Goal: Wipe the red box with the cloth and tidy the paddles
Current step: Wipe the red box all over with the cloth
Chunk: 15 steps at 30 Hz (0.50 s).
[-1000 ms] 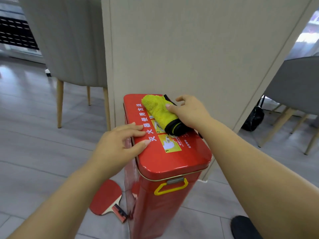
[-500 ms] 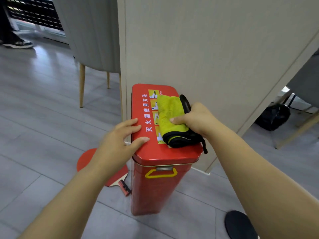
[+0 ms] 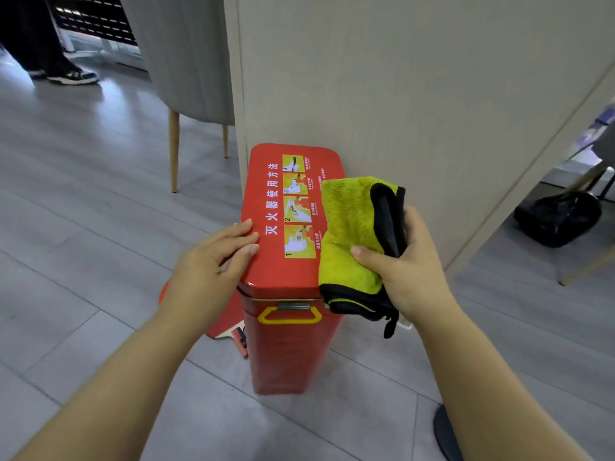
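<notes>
my right hand (image 3: 411, 274) grips the cloth (image 3: 349, 224), thumb on its yellow face, fingers curled behind the black-edged fold. my left hand (image 3: 213, 264) rests open, fingers straight, on the left edge of the red box (image 3: 289, 347) lid. the cloth sits at the lid's right edge; it looks soft and light, so a bunched palm grip should suit. the box seems stiff, smooth metal, likely slippery. one paddle (image 3: 224, 319) lies on the floor (image 3: 83, 227) beside the box.

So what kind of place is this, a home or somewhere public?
Likely an office or public lounge: a red box with fire-extinguisher instructions stands by a partition wall, a grey upholstered chair sits behind, and a table-tennis paddle lies on the floor.
</notes>
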{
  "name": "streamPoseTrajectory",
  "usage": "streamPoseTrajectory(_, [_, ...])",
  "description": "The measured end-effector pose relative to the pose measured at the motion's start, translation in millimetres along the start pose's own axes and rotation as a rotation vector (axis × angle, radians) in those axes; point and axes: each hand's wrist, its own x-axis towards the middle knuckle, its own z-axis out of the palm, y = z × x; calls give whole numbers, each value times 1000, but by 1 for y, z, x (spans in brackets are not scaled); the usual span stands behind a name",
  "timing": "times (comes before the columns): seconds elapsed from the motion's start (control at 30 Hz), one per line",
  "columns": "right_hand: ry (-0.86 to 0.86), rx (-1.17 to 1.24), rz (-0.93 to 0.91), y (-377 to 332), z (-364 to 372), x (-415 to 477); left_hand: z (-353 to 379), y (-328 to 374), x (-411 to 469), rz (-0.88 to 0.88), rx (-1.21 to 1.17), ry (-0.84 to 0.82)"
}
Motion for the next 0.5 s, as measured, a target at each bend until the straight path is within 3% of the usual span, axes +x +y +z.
streamPoseTrajectory(0.23, [322,-35,-154,5,12,-52,5,-11,-14,15,-246,-34])
streamPoseTrajectory(0.5, [699,-376,-370,52,26,-101,20,-34,-37,166,-432,2])
